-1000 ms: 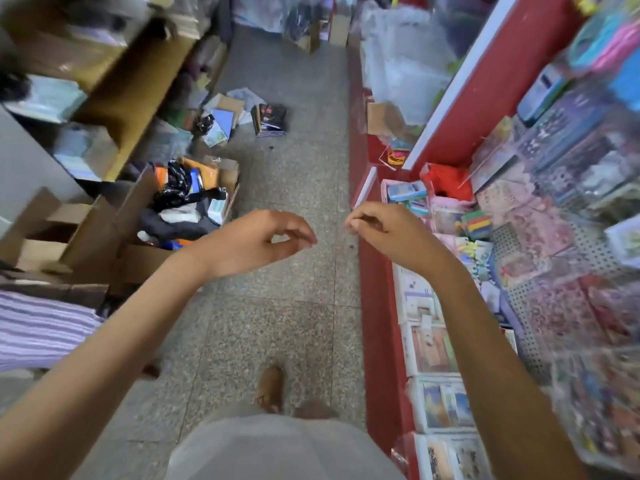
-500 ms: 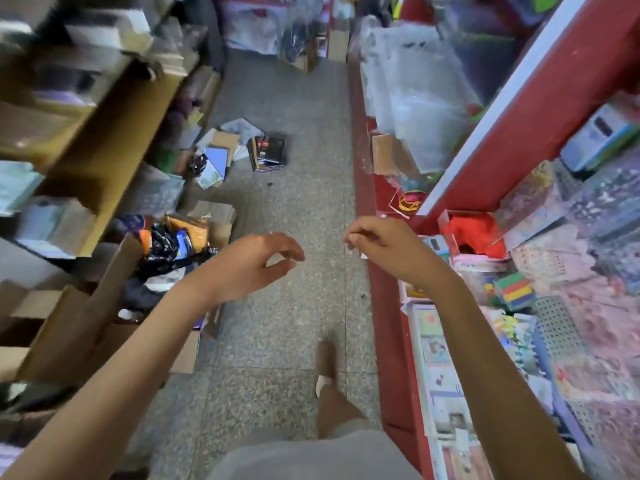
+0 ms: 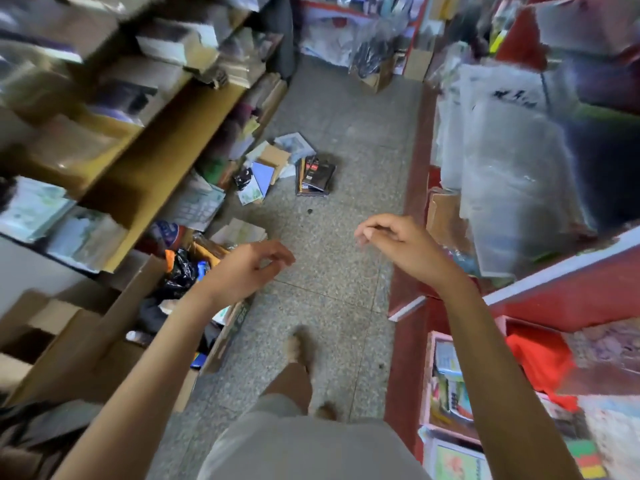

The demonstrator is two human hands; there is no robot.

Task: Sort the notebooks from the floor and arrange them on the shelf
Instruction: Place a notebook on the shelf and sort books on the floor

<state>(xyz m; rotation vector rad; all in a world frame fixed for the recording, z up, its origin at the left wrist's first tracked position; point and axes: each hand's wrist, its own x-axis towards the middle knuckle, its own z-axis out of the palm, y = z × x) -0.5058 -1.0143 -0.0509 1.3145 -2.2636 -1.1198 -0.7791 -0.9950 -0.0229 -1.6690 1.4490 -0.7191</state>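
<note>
Notebooks [image 3: 314, 174] ahead; hands [image 3: 247, 270] [image 3: 407, 249] raised (loosely curled).

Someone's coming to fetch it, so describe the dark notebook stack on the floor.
On the grey speckled floor, near the foot of the wooden shelving on the left, lies a loose scatter of pale and blue notebooks. The dark notebook stack sits just right of it, the only tidy pile, with black covers.

Speckled grey floor [image 3: 332, 306] between crowded red counter [image 3: 408, 358]
</note>
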